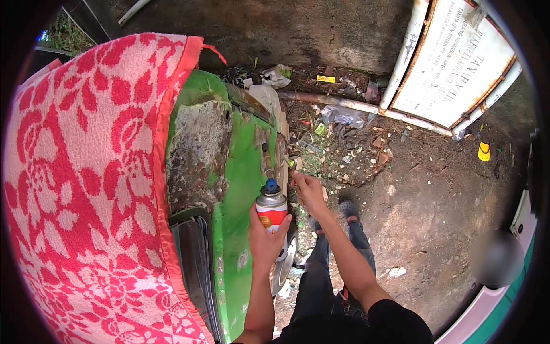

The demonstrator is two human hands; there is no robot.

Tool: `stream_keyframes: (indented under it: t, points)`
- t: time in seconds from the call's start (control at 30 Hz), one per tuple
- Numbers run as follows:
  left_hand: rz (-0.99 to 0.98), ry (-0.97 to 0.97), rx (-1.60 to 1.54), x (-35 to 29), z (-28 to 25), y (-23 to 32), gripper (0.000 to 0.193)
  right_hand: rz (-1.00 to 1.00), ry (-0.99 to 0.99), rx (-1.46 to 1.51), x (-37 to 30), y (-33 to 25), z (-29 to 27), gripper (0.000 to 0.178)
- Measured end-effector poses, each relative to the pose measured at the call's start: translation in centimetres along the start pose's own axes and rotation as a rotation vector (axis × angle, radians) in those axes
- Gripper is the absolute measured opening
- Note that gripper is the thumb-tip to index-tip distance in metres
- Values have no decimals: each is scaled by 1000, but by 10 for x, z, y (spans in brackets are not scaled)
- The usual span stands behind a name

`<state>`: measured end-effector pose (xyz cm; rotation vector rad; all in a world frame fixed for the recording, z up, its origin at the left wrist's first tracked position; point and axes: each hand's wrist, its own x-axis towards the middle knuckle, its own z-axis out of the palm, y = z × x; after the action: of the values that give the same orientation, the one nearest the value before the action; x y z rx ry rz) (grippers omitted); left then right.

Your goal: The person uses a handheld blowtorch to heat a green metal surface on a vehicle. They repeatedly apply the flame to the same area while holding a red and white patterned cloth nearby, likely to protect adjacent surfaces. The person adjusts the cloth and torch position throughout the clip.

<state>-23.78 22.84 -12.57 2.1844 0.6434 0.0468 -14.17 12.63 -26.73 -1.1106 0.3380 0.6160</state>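
My left hand (264, 243) is wrapped round a red and white gas canister (273, 217) with a blue-knobbed torch head (271, 185) on top. The metal torch tube points away from me, close to the side of a green car body (243, 157) with worn paint. To its right, my right hand (310, 194) is closed, its fingers pinching a thin, narrow tool (290, 163) near the car's edge; its exact kind I cannot make out. No flame shows at the torch. A rough grey-brown patch (197, 149) lies bare on the panel to the left of the torch.
A pink and red floral towel (91, 166) drapes over the car at left. Dark-framed glass (193, 258) and a wheel (285, 264) sit lower down. Litter and rubble (344, 123) cover the ground by a wall. A rusty-framed white sign (452, 63) leans at the upper right.
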Motion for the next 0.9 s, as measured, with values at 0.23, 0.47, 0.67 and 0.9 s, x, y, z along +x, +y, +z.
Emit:
stream_keyframes:
  t: [0.23, 0.47, 0.67, 0.9]
  points:
    - [6, 84, 91, 6, 12, 5, 74, -103, -37, -235, 47, -21, 10, 55]
    - [16, 140, 145, 1, 20, 13, 76, -230, -39, -361, 61, -19, 12, 59]
    - [84, 168, 143, 4, 17, 21, 74, -264, -59, -374, 55, -33, 21, 57]
    - [82, 128, 188, 10, 4, 19, 74, -262, 5, -430, 48, -55, 33, 56]
